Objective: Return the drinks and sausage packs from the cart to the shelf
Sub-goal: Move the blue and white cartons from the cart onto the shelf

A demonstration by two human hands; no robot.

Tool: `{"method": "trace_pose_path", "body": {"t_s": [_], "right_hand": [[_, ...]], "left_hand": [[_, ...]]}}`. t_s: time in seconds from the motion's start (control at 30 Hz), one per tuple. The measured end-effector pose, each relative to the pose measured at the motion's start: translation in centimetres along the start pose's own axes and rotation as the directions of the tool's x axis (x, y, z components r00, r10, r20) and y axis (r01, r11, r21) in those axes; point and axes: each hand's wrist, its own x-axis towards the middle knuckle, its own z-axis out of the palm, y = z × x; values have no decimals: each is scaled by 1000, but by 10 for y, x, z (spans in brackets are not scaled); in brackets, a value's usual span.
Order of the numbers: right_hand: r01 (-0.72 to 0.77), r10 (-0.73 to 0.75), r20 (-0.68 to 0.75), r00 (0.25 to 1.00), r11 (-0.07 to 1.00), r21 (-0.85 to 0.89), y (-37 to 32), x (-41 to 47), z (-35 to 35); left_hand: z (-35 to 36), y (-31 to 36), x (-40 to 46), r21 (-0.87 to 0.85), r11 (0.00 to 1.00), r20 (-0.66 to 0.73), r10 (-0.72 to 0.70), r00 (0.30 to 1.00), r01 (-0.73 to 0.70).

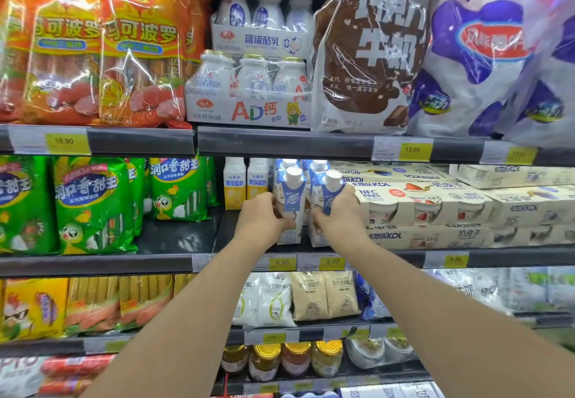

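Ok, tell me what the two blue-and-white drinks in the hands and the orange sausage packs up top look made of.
Blue-and-white drink cartons: apparently coated paperboard, with creased gable tops, a matte print and white, likely plastic, caps. Orange sausage packs: glossy, partly clear plastic film that wrinkles, glares and shows the sausages through it.

- Left hand (259, 218): arm stretched forward; fingers curled shut around a drink carton (292, 203)
- Right hand (340, 215): arm extended alongside; fingers wrapped around a second carton (326, 193)

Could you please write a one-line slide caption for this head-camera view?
Left hand and right hand each set a blue-and-white drink carton on the middle shelf.
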Motion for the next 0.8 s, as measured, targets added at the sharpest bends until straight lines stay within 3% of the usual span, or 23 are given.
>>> {"method": "trace_pose_path", "body": {"t_s": [0.4,0.67,0.8], "right_hand": [[-52,51,16,999,998,42,-3,0,1],[-78,73,100,992,996,51,1,-10,-4],[-52,47,94,995,997,58,3,-23,-11]], "left_hand": [[4,3,0,25,1000,-23,-9,1000,9],[-3,-8,-21,79,993,0,-91,996,90],[-16,-15,-41,170,985,30,4,1000,-9]]}}
